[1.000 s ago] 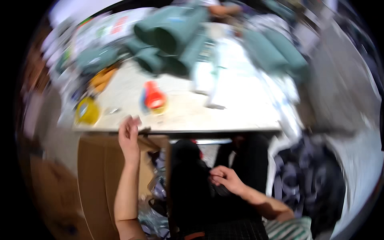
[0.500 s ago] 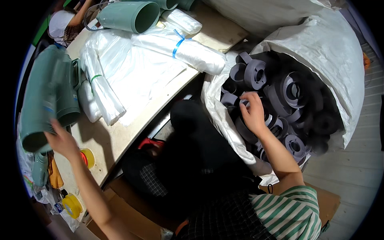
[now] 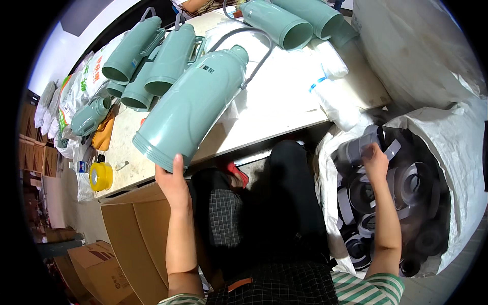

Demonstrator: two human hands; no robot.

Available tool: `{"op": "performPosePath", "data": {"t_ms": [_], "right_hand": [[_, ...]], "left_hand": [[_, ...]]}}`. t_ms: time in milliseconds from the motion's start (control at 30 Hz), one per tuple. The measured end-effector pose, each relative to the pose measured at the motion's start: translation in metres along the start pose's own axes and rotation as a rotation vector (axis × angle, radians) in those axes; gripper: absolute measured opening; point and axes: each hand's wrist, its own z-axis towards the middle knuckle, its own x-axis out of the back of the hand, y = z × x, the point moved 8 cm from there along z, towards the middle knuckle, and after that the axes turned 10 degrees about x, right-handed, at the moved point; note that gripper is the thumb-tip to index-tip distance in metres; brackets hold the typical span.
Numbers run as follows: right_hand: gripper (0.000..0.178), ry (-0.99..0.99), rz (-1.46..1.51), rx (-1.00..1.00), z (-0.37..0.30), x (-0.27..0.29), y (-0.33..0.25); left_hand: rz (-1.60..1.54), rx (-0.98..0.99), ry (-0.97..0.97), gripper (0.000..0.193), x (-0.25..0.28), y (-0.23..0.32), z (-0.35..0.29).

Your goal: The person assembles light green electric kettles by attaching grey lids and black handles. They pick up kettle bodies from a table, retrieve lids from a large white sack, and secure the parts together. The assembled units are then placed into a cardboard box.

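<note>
My left hand (image 3: 174, 185) grips the open bottom rim of a pale green thermos casing (image 3: 195, 104), thumb outside. The casing lies tilted over the table's near edge, its neck pointing away to the right and its grey carrying handle (image 3: 264, 43) looping out beside the neck. Over the open white sack (image 3: 324, 198), my right hand (image 3: 376, 163) is closed on a grey plastic ring (image 3: 352, 150), slightly blurred. Below that hand, several more grey rings (image 3: 414, 183) fill the sack.
Several green thermos casings (image 3: 170, 61) lie on the left of the white table (image 3: 284, 109), others at its far side. Rolled plastic bags (image 3: 333, 104) lie at its right end. A yellow tape roll (image 3: 100, 176) sits near the left edge. Cardboard boxes (image 3: 134, 239) stand below.
A thermos casing has come from the table's left side towards me in my left hand. My right hand has picked up a grey ring. The view has swung left.
</note>
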Motion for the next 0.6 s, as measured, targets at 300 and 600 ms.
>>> {"op": "performPosePath", "data": {"t_ms": [300, 600], "right_hand": [[0.082, 0.18, -0.255, 0.066, -0.005, 0.059, -0.076], [0.07, -0.266, 0.511, 0.333, 0.039, -0.021, -0.188]], "left_hand": [[-0.139, -0.188, 0.167, 0.038, 0.075, 0.025, -0.002], [-0.422, 0.048, 0.049, 0.056, 0.135, -0.012, -0.019]]}}
